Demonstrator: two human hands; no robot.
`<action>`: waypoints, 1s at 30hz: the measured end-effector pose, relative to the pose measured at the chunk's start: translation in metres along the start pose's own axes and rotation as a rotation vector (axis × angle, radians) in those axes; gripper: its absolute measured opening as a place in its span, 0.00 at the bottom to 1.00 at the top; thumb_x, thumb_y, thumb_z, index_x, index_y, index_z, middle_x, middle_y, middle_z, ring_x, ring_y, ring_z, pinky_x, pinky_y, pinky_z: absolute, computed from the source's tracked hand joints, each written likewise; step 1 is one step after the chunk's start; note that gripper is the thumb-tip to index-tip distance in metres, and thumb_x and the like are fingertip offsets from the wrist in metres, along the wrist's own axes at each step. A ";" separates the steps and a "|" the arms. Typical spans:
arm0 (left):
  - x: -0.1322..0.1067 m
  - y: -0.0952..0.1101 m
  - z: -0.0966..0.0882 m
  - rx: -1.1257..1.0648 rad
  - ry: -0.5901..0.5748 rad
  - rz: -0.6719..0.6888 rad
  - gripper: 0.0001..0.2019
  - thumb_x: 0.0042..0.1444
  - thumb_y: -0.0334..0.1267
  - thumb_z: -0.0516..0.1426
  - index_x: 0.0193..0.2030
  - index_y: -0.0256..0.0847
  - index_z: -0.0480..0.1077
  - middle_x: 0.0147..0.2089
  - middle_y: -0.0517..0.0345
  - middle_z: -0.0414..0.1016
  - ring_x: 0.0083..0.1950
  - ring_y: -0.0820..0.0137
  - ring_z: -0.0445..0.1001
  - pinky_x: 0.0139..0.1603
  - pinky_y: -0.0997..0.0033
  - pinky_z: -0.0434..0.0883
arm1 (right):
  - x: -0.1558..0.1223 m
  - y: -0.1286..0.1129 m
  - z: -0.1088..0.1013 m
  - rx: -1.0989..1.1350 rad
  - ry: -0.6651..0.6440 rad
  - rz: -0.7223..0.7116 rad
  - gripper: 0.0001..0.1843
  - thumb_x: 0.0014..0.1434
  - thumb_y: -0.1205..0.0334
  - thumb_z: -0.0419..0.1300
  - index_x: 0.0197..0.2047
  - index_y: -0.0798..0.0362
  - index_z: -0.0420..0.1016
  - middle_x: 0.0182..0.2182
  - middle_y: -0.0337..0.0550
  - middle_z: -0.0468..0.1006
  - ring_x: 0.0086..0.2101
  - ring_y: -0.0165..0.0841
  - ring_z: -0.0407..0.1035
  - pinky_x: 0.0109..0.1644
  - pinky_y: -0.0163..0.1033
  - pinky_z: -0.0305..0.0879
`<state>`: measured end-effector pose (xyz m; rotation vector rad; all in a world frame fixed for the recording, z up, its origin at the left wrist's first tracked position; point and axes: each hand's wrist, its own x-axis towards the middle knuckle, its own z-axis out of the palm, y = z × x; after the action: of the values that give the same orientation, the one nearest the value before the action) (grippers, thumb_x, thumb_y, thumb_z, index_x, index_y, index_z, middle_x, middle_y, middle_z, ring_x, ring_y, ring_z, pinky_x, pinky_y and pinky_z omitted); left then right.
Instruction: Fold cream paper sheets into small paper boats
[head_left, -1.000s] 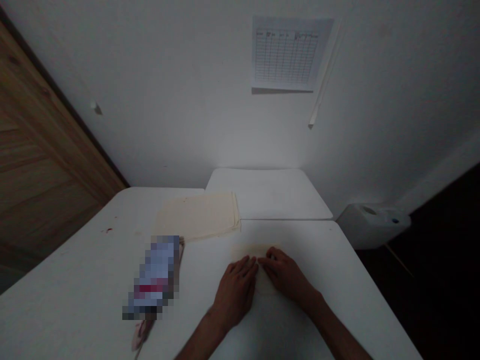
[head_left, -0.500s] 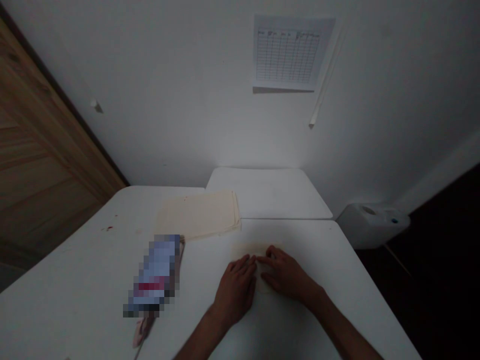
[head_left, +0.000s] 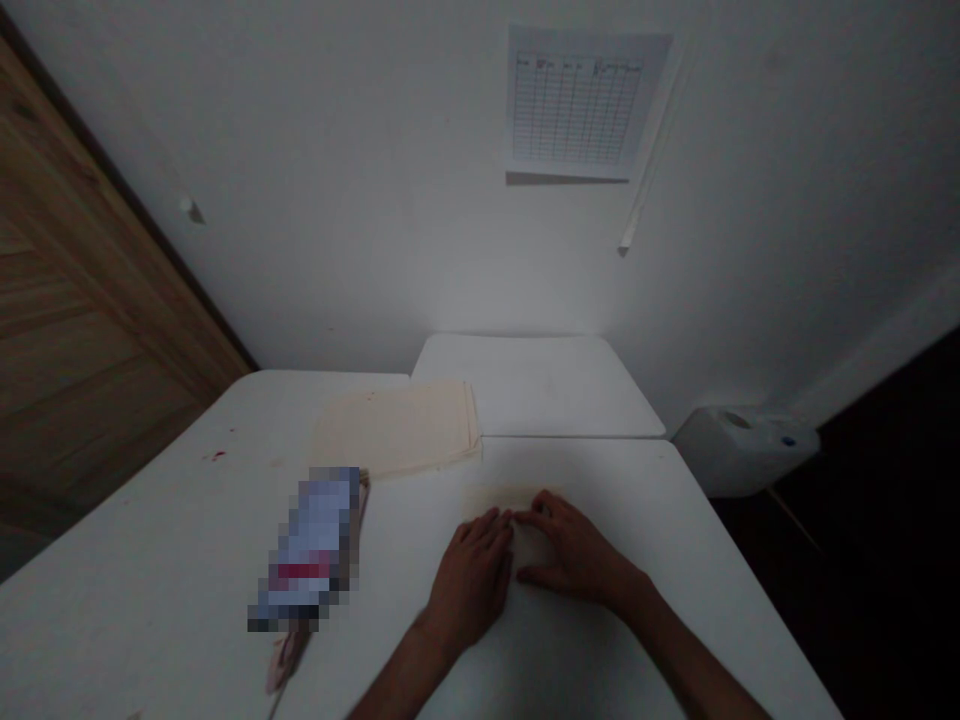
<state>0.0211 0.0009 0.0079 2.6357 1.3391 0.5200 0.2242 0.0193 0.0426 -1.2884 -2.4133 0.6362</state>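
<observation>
Pale sheet (head_left: 510,495): mostly covered, edges too faint for me
My left hand (head_left: 472,575): fingers together, can't tell any grip
My right hand (head_left: 577,550): thumb spread from index finger

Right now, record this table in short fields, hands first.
Left hand: palm down, fingers at a faint pale sheet
Right hand: thumb spread, fingers close to the left hand's
Left of hands: pixelated item, identity hidden
Beyond that item: stacked pale sheets
Wall: printed grid page
Right of table: white container
</observation>
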 end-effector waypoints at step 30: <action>-0.007 0.003 -0.001 0.097 -0.030 0.025 0.21 0.56 0.28 0.53 0.58 0.39 0.66 0.63 0.50 0.66 0.63 0.55 0.63 0.60 0.51 0.62 | 0.004 -0.001 -0.002 -0.079 -0.086 0.053 0.43 0.46 0.43 0.67 0.63 0.47 0.63 0.50 0.49 0.66 0.48 0.43 0.63 0.56 0.46 0.60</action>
<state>0.0189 -0.0064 0.0082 2.7295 1.3570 0.4270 0.2225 0.0224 0.0445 -1.3882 -2.5040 0.6286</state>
